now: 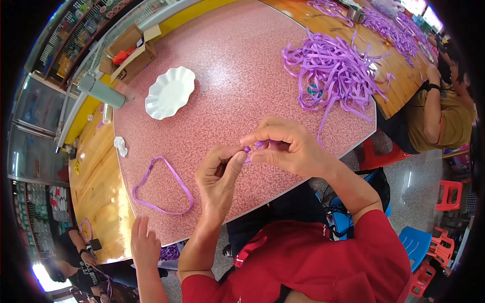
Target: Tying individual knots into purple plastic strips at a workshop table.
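Above the near part of the pink speckled table [227, 96], my left hand [217, 174] and my right hand [288, 146] meet. Both are closed in a pinch on a narrow purple strap [247, 149], bunched up small between the fingertips. Much of the strap is hidden by my fingers. Left of my hands lies a purple strap closed into a loop [174, 213]. To the far right spreads a big tangled pile of purple straps [333, 70], with one end trailing toward my right wrist.
A white scalloped dish [171, 93], a green bottle [101, 91], an open cardboard box [132, 53] and crumpled tissue [120, 146] stand or lie leftward. Another person's hand [145, 242] reaches in at the near left edge. People sit at both sides.
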{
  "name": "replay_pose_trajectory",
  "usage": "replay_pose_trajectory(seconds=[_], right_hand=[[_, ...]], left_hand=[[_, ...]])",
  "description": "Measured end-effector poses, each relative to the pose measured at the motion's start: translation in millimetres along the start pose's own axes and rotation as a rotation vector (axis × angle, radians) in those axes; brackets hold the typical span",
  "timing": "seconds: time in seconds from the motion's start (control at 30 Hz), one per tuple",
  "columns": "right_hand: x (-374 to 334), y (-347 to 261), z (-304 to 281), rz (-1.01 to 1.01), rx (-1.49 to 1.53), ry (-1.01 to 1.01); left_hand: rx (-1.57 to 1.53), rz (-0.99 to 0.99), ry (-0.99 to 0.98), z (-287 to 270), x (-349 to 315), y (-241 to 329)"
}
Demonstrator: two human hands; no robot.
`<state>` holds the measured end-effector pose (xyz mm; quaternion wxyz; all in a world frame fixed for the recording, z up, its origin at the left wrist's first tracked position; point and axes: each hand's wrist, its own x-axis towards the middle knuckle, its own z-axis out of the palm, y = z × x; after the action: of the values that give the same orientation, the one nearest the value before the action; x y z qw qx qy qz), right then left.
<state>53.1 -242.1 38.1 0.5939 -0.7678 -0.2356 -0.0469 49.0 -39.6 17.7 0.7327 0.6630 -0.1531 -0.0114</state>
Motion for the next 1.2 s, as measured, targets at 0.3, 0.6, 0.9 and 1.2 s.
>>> replay_pose_trajectory(seconds=[0.3,0.6,0.9,1.2], right_hand=[[-7,10,-4,-0.104,-0.019,-0.056],[-11,10,9,0.209,0.457,0.058],[-12,7,10,0.271,0.494,0.051],[-12,9,13,-0.018,0.163,0.12]], left_hand=[[-0.238,-0.173,0.01,0,1,-2],[-0.278,-0.198,0.01,1,1,-8],[-0.307,-0.152,-0.068,-2,1,-11],[-0.132,-0.09,-0.035,1,-1,-5]])
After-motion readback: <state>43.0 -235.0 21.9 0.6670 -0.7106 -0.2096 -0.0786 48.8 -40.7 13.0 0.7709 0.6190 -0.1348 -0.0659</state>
